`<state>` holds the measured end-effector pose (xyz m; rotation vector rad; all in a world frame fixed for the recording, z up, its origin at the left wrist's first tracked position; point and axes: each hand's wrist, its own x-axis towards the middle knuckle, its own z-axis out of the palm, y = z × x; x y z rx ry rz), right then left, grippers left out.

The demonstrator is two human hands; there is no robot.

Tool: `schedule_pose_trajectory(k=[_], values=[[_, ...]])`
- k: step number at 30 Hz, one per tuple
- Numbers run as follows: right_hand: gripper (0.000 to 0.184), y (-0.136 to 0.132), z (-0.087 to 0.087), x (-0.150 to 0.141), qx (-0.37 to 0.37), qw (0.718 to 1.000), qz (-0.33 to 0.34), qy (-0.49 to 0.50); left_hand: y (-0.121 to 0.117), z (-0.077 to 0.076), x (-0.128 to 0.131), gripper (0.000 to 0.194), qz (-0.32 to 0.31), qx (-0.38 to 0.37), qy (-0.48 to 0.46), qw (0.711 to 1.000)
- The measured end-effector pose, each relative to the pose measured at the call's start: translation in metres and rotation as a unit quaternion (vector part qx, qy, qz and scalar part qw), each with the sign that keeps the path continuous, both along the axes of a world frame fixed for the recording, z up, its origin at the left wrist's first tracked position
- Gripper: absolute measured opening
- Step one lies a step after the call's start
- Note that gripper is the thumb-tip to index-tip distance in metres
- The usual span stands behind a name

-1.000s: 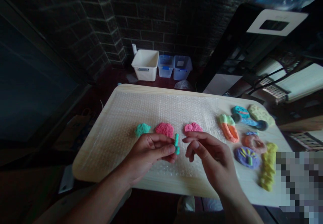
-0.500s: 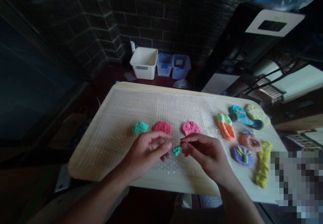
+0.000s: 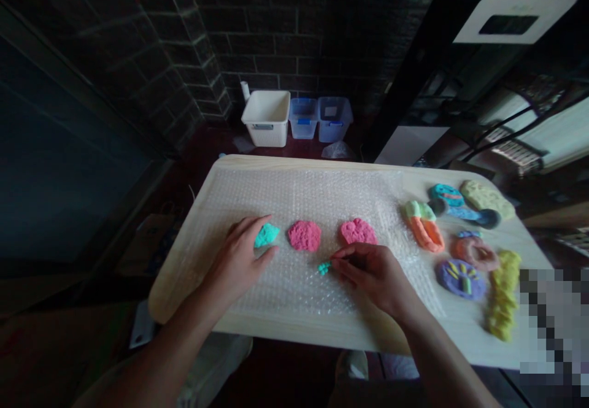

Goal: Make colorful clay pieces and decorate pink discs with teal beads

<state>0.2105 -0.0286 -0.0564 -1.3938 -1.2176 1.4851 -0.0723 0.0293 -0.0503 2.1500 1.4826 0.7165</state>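
Observation:
My left hand reaches over the left side of a teal-green modelling clay lump, its thumb spread away from the fingers. Whether the fingertips touch the lump I cannot tell. Between the thumb and fingers of my right hand is pinched a small green cluster of clay balls, just above the bubble wrap. One pink clay lump sits right of the green one. Another pink clay lump, with a bumpy top, lies just beyond my right hand.
On the table's right side lie shaped clay pieces: an orange and green one, a blue dumbbell-like one, a purple disc and a yellow strip. A white bin and blue-tinted boxes stand on the floor behind.
My left hand has moved left, away from the small green cluster, to the green clay lump, and opened wider. My right hand keeps its pinch on the cluster. The view has shifted slightly.

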Motion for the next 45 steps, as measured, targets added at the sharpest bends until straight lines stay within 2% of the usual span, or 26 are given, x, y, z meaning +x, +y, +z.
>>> schedule_pose_trajectory(k=[2, 5, 8, 10, 13, 16, 19, 21, 25, 29, 34, 38, 42, 45], values=[[0.023, -0.001, -0.004, 0.001, 0.021, 0.998, 0.009, -0.051, 0.001, 0.0, 0.003, 0.038, -0.003, -0.005, -0.003, 1.0], [0.012, -0.001, 0.0, 0.004, 0.105, 0.981, 0.028, -0.16, 0.0, 0.01, 0.009, 0.032, 0.003, -0.024, -0.055, 0.998], [0.011, -0.002, 0.014, 0.005, 0.167, 0.958, 0.035, -0.232, -0.008, 0.021, 0.017, 0.037, -0.014, -0.118, -0.165, 0.979], [0.016, -0.006, 0.025, 0.002, 0.176, 0.958, 0.013, -0.228, -0.016, 0.027, 0.023, 0.041, -0.037, -0.219, -0.235, 0.946], [0.02, -0.013, 0.04, -0.006, 0.188, 0.972, -0.005, -0.144, -0.029, 0.032, 0.031, 0.048, -0.051, -0.322, -0.264, 0.907], [0.027, -0.017, 0.049, -0.017, 0.232, 0.968, 0.034, -0.089, -0.039, 0.038, 0.036, 0.05, -0.073, -0.351, -0.26, 0.897], [0.027, -0.016, 0.052, -0.023, 0.281, 0.952, 0.066, -0.106, -0.043, 0.044, 0.04, 0.048, -0.103, -0.372, -0.261, 0.885], [0.026, -0.016, 0.054, -0.025, 0.299, 0.945, 0.074, -0.113, -0.044, 0.046, 0.041, 0.045, -0.113, -0.399, -0.277, 0.867], [0.029, -0.017, 0.056, -0.022, 0.316, 0.934, 0.121, -0.111, -0.042, 0.045, 0.043, 0.045, -0.129, -0.46, -0.304, 0.824], [0.028, -0.022, 0.059, -0.02, 0.325, 0.918, 0.164, -0.157, -0.044, 0.04, 0.045, 0.046, -0.105, -0.516, -0.325, 0.786], [0.025, -0.026, 0.058, -0.026, 0.335, 0.908, 0.17, -0.185, -0.049, 0.039, 0.05, 0.04, -0.054, -0.531, -0.315, 0.785], [0.021, -0.026, 0.055, -0.03, 0.354, 0.905, 0.145, -0.189, -0.051, 0.041, 0.052, 0.035, 0.003, -0.574, -0.333, 0.748], [0.016, -0.025, 0.053, -0.031, 0.336, 0.922, 0.112, -0.157, -0.05, 0.043, 0.053, 0.032, 0.024, -0.603, -0.336, 0.723], [0.013, -0.025, 0.05, -0.033, 0.277, 0.952, 0.079, -0.108, -0.046, 0.045, 0.051, 0.033, -0.029, -0.61, -0.328, 0.721]])
